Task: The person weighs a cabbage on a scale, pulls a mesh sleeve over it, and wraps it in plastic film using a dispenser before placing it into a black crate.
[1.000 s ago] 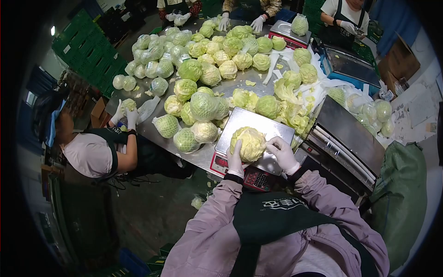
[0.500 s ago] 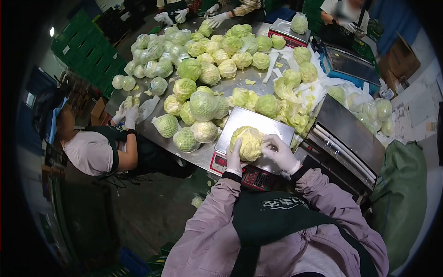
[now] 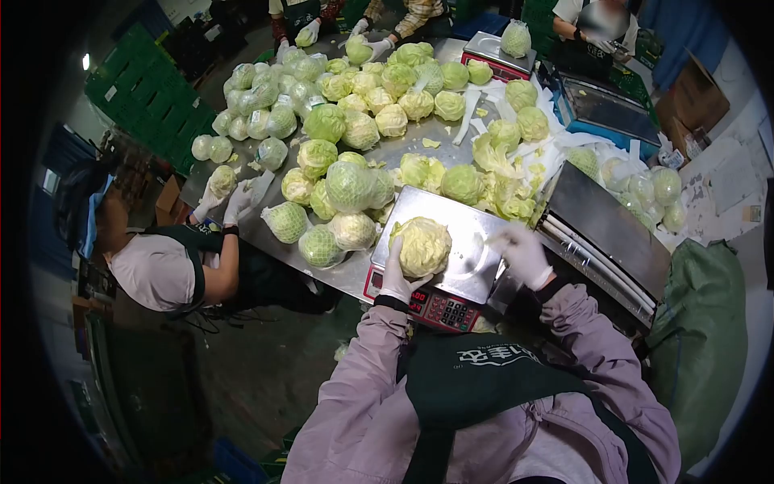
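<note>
A pale green cabbage (image 3: 426, 248) is over the metal plate of the weighing scale (image 3: 468, 266). My gloved left hand (image 3: 397, 274) grips its left side, with the thumb below it and the fingers up along the edge. Off the plate's right edge is my gloved right hand (image 3: 524, 256), apart from the cabbage, its fingers smeared by motion. Red digits glow on the scale's display (image 3: 418, 302) beside the keypad. Net-wrapped cabbages (image 3: 321, 246) lie just left of the scale.
Loose leaves (image 3: 504, 189) heap behind the scale. A wrapping machine (image 3: 605, 234) stands to the right, a green sack (image 3: 697, 339) beyond it. At left a co-worker (image 3: 161, 270) handles a cabbage. Other people work across the table; a second scale (image 3: 498, 56) bears a netted cabbage.
My right hand has come off the cabbage and moved right. The cabbage now shows a different side, with my left hand still on it. Co-workers' hands have shifted.
</note>
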Tool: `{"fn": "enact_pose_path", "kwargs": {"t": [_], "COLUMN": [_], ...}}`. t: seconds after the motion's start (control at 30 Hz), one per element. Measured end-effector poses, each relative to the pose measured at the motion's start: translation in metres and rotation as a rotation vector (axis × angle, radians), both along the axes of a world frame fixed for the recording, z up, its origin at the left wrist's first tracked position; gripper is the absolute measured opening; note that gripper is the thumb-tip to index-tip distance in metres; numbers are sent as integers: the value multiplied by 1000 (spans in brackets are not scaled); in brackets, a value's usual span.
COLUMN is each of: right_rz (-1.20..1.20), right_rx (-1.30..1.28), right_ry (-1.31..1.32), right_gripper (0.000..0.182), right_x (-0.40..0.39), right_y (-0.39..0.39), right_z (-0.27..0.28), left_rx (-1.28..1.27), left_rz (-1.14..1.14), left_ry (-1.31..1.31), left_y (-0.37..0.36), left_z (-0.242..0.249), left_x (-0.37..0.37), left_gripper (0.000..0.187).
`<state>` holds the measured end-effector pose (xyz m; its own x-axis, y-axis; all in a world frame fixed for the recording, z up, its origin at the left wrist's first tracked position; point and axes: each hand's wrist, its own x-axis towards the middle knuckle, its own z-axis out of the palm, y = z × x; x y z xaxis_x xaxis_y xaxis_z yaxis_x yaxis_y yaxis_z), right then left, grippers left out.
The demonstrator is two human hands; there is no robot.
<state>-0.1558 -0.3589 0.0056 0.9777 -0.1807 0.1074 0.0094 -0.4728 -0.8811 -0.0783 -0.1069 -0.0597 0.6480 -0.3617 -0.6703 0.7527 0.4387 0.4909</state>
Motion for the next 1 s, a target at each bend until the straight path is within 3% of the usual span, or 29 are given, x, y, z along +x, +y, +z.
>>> {"fn": "enact_pose_path", "kwargs": {"t": [0.03, 0.1, 0.17, 0.2, 0.23, 0.3, 0.37, 0.7, 0.9, 0.97, 1.0], "right_rz": [-207, -379, -193, -87, -36, 42, 56, 41, 88, 65, 59], "right_rx": [147, -309, -287, -43, -189, -236, -369, -284, 26, 91, 135], "right_ry": [-90, -389, -254, -42, -79, 31, 76, -43, -90, -123, 27], "right_gripper": [23, 39, 51, 53, 54, 59, 55, 34, 31, 24, 21], "right_x": [12, 24, 24, 19, 19, 17, 15, 11, 12, 14, 16], "right_y": [-16, -16, 1, 18, 33, 66, 89, 86, 73, 67, 60], "right_z": [-15, 3, 7, 15, -1, -1, 7, -18, -35, -28, -24], "left_rx": [-12, 4, 41, 40, 28, 15, 134, 110, 5, -14, -8], "left_rz": [-15, -27, -28, -34, -24, -11, -40, -37, -88, -50, -71], "left_ry": [-12, -23, -40, -41, -27, -30, -84, -74, -68, -35, -52], "left_y": [0, 1, -3, -4, -5, -4, -4, -4, 0, 0, 0], "left_z": [1, -4, -4, -5, -9, -11, -11, -13, -24, -16, -14], "left_x": [0, 0, 0, 0, 0, 0, -3, -2, 3, 2, 1], "left_gripper": [75, 74, 73, 73, 71, 69, 69, 69, 74, 66, 66]}}
